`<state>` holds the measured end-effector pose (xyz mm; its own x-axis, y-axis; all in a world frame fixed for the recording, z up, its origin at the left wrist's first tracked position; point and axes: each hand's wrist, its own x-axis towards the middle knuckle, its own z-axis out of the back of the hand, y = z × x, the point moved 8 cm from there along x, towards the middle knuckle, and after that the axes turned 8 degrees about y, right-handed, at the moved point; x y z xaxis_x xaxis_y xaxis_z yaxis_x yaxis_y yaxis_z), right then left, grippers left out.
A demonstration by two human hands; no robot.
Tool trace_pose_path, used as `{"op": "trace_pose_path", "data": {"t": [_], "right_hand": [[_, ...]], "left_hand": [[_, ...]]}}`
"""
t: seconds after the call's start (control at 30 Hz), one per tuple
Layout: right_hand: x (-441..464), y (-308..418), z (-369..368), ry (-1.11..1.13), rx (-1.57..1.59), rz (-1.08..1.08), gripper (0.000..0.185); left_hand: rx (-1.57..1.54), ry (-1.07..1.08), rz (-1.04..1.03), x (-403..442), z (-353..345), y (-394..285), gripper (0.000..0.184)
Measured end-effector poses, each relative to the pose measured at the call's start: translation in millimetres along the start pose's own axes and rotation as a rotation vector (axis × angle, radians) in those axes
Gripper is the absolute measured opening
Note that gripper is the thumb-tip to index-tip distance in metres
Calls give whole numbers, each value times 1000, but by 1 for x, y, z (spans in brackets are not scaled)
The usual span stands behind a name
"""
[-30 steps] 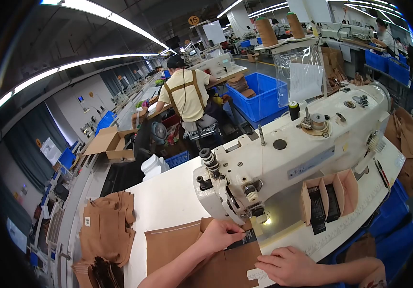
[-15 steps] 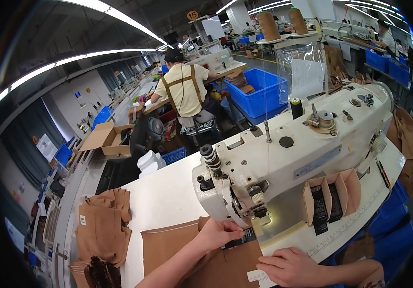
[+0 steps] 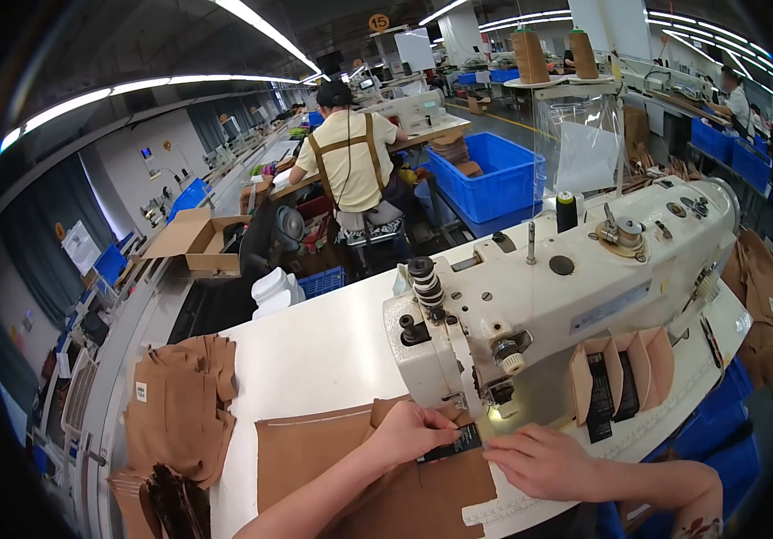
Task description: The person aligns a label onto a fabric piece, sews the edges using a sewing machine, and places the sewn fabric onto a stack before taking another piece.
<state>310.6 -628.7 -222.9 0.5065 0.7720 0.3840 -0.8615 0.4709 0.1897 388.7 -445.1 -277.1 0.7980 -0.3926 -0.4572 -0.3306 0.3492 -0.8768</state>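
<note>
My left hand (image 3: 413,433) pinches the edge of a small black label (image 3: 454,446) lying on brown fabric (image 3: 314,454), just below the needle area of the white sewing machine (image 3: 566,296). Close to the label's right side is my right hand (image 3: 534,460), its fingers bent together near the fabric's edge; whether something is between the fingertips is hidden. The machine's lamp shines right beside the fingers. A cardboard holder (image 3: 624,377) with black labels in its compartments stands on the machine bed to the right.
Stacked brown fabric pieces (image 3: 180,413) lie at the left. A white ruler strip (image 3: 512,512) runs along the table's front edge. Behind the machine are a blue bin (image 3: 490,180), an open cardboard box (image 3: 211,242) and a seated co-worker (image 3: 348,162). More brown fabric (image 3: 755,305) hangs at the right.
My right hand has lifted from the table's front edge and moved up toward the label and my left hand. My left hand keeps its pinch. The camera view has shifted slightly.
</note>
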Motion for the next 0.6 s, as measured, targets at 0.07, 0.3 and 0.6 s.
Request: {"op": "trace_pose_path", "data": {"t": [0.07,0.3,0.6], "right_hand": [[10,-5,0,15,55,8,33],[21,-6,-13,43,6,75,39],[23,-2,-13,39,-34,69,37]], "left_hand": [[-6,23,-4,0,0,-1,14],[13,-1,-23,-1,0,-3,15],[-31,66,-18,2,-2,0,19]]}}
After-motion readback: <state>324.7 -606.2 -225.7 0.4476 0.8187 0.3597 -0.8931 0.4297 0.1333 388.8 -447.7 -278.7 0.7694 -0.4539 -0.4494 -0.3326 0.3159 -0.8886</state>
